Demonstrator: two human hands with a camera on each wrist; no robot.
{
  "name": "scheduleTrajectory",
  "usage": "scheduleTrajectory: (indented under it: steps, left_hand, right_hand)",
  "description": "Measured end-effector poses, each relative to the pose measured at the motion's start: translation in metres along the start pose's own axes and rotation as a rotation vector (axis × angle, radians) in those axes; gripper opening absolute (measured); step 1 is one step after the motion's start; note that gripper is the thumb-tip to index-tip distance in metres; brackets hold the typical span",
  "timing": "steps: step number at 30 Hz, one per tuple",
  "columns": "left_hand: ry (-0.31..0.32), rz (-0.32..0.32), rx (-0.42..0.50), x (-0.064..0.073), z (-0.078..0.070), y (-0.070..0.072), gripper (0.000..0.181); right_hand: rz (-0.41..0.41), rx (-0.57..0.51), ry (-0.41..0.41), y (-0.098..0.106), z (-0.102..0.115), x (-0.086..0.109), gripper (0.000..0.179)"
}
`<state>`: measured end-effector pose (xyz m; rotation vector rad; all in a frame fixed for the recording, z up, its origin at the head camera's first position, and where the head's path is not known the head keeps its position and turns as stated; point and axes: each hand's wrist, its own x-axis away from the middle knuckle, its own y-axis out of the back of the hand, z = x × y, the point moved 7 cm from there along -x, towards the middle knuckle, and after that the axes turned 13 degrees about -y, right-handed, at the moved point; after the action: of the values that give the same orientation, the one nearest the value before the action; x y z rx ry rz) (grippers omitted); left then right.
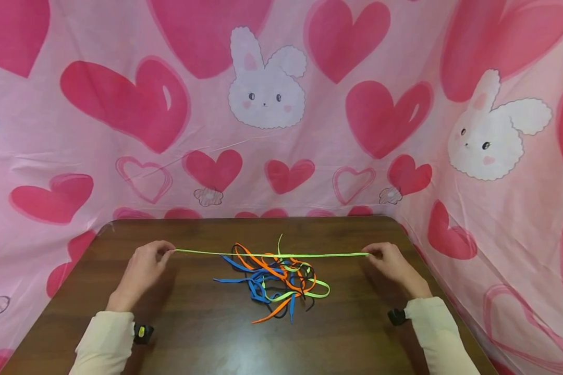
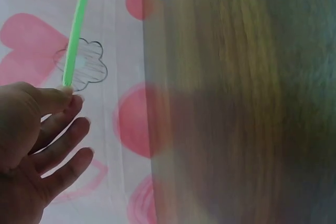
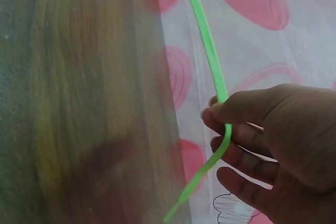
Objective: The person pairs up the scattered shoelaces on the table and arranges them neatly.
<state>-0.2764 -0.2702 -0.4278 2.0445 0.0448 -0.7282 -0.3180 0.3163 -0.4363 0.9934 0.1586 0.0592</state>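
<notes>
Lace, yellow-green: stretching nearly straight from hand to hand, crossing in front of the far part of the pile in the head view; it is apparently hanging above the table, its straightness suggesting that both sides are sharing the pull.

Left hand: pinching the lace at or near one end between thumb and forefinger; the remaining fingers are fanning loosely, probably because so thin a strip is needing only a light tip grip.

Right hand: pinching likewise, thumb against forefinger, with a short tail drooping past the grip, slack because nothing is pulling it.

Pile, one, on the table between the hands: blue lace, orange lace, black lace and a further yellow-green loop tangling together; how many strands are lying there, one cannot tell. The wide spacing of the hands is leaving it untouched.

Cloth, pink, with hearts and rabbits: hanging behind and beside the table, seemingly serving as a screen.
</notes>
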Motion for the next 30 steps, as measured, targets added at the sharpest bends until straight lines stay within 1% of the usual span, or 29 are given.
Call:
scheduleTrajectory:
  steps: [2,5,7,9,12,14,18,21,24,27,30]
  left_hand:
    - [0.005,0.006,-0.007,-0.002,0.004,0.0,0.01]
    - [0.018,-0.012,-0.035,-0.006,0.01,0.0,0.008]
    - [0.023,-0.029,-0.057,-0.008,0.014,0.001,0.007]
    - [0.034,-0.044,-0.073,-0.01,0.018,0.001,0.006]
    - [0.065,-0.06,-0.092,-0.012,0.024,0.001,0.008]
    - [0.09,-0.063,-0.094,-0.012,0.029,0.002,0.009]
    - [0.128,-0.067,-0.103,-0.012,0.038,0.002,0.014]
    - [0.146,-0.069,-0.111,-0.013,0.043,0.0,0.016]
    - [0.161,-0.059,-0.11,-0.013,0.049,-0.004,0.016]
    - [0.165,-0.029,-0.096,-0.013,0.053,-0.01,0.014]
    - [0.167,0.0,-0.081,-0.015,0.057,-0.017,0.013]
  right_hand:
    - [0.012,0.001,-0.004,0.0,-0.002,-0.004,0.01]
    - [0.018,0.007,-0.025,0.001,-0.008,-0.009,0.007]
    - [0.015,0.008,-0.059,0.002,-0.013,-0.012,0.005]
    - [0.014,0.012,-0.093,0.002,-0.019,-0.014,0.007]
    - [0.015,0.014,-0.13,0.002,-0.026,-0.017,0.01]
    - [0.014,0.013,-0.129,0.002,-0.028,-0.019,0.01]
    - [0.005,0.001,-0.086,0.002,-0.029,-0.024,0.011]
    - [-0.013,-0.002,-0.106,0.003,-0.034,-0.027,0.012]
    - [-0.038,0.003,-0.165,0.003,-0.043,-0.03,0.015]
    - [-0.056,0.013,-0.206,0.002,-0.05,-0.033,0.017]
    - [-0.03,0.029,-0.212,-0.004,-0.054,-0.037,0.017]
